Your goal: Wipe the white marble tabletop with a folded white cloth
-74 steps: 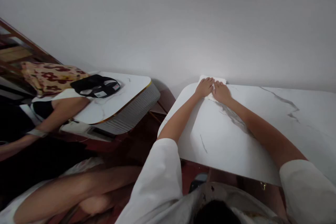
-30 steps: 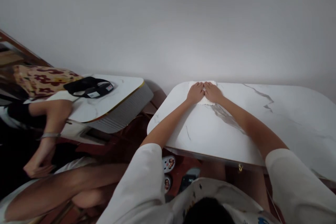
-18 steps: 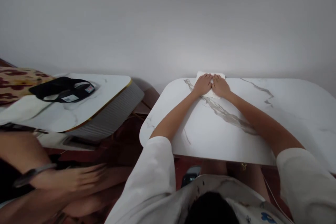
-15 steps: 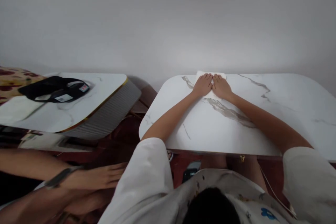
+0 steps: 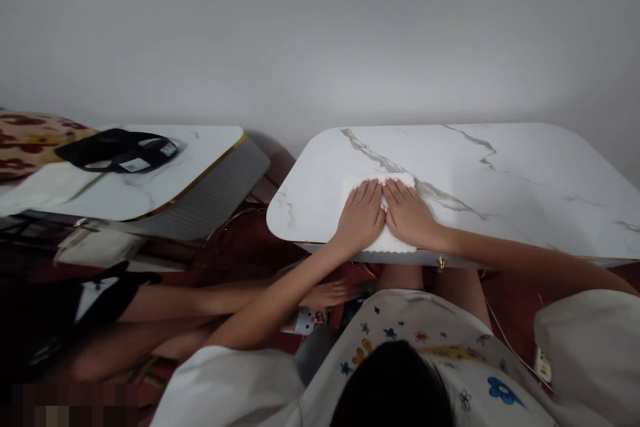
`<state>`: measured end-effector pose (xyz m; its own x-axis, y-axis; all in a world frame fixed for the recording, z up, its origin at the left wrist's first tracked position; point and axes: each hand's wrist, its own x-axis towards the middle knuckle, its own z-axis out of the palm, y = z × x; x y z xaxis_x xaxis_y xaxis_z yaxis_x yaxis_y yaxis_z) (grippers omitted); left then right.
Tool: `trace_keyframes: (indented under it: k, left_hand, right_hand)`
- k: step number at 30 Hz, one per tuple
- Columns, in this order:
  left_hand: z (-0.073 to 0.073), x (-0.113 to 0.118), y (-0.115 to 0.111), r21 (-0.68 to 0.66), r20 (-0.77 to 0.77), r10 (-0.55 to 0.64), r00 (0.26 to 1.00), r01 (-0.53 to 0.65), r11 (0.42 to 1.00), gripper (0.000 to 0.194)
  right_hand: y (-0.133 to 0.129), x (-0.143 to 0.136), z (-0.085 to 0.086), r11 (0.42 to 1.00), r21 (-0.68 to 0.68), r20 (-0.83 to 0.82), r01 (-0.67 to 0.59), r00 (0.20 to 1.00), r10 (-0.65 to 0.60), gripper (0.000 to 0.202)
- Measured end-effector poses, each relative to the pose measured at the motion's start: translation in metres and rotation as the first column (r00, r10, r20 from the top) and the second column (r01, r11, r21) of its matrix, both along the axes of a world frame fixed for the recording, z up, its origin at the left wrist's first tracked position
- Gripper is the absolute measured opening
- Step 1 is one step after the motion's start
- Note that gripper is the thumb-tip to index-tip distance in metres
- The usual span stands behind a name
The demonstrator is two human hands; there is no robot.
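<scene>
Both my hands lie flat on a white cloth at the near edge of a white marble-patterned table. My left hand has its fingers stretched out over the cloth's left part. Beside it, my right hand rests palm down on the right part, fingers pointing away from me. The two hands nearly touch in the middle. Part of the cloth reaches over the table's front edge.
To the left, another marble-patterned table holds a black strap-like item, pale cloth and a patterned fabric. A co-worker's arm reaches in below my left forearm. A gold knob sits on my table's front.
My two hands have drawn the cloth from the table's far edge to its near edge. The co-worker's hand has reached farther right, and the view has shifted slightly.
</scene>
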<state>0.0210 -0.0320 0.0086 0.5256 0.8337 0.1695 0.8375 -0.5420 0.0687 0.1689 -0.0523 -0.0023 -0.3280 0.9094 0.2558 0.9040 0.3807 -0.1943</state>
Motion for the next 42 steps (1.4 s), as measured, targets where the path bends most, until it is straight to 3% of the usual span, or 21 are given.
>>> trace_keyframes:
  k: [4,8,14,21,26,30,33,36,42]
  left_hand:
    - [-0.003,0.025,-0.023,-0.009,0.024,0.019,1.000,-0.019,1.000,0.059]
    - [-0.002,0.055,-0.007,-0.014,0.054,-0.029,0.998,0.030,0.999,0.060]
    - [-0.002,0.082,0.072,0.028,0.063,-0.060,0.996,0.058,0.998,0.058]
    - [-0.009,0.090,0.180,0.111,0.107,-0.075,0.991,0.063,0.992,0.054]
    - [-0.011,0.090,0.235,0.158,0.093,-0.062,0.994,0.047,0.986,0.053]
    - [-0.012,0.099,0.266,0.170,0.073,-0.085,0.994,0.072,0.983,0.050]
    - [-0.012,0.110,0.276,0.160,0.050,-0.114,0.992,0.104,0.982,0.049]
    - [-0.012,0.123,0.271,0.155,0.040,-0.155,0.987,0.147,0.977,0.052]
    - [-0.005,0.134,0.226,0.130,0.021,-0.203,0.979,0.198,0.972,0.056]
  right_hand:
    - [-0.017,0.029,-0.004,0.999,0.013,-0.004,-0.037,0.999,0.037,0.060]
    - [-0.001,0.060,-0.007,1.000,0.002,0.021,-0.010,1.000,0.010,0.061]
    - [0.072,0.083,-0.005,0.999,0.031,0.067,0.023,0.997,-0.025,0.061]
    - [0.179,0.087,-0.005,0.997,0.062,0.094,0.034,0.995,-0.040,0.059]
    - [0.238,0.086,-0.007,0.995,0.092,0.095,0.030,0.995,-0.039,0.056]
    - [0.263,0.092,-0.007,0.993,0.100,0.083,0.061,0.994,-0.069,0.054]
    - [0.266,0.103,-0.008,0.992,0.086,0.080,0.091,0.992,-0.098,0.054]
    - [0.256,0.113,-0.010,0.986,0.075,0.085,0.150,0.984,-0.156,0.056]
    - [0.208,0.121,-0.011,0.969,0.116,0.073,0.218,0.971,-0.227,0.058]
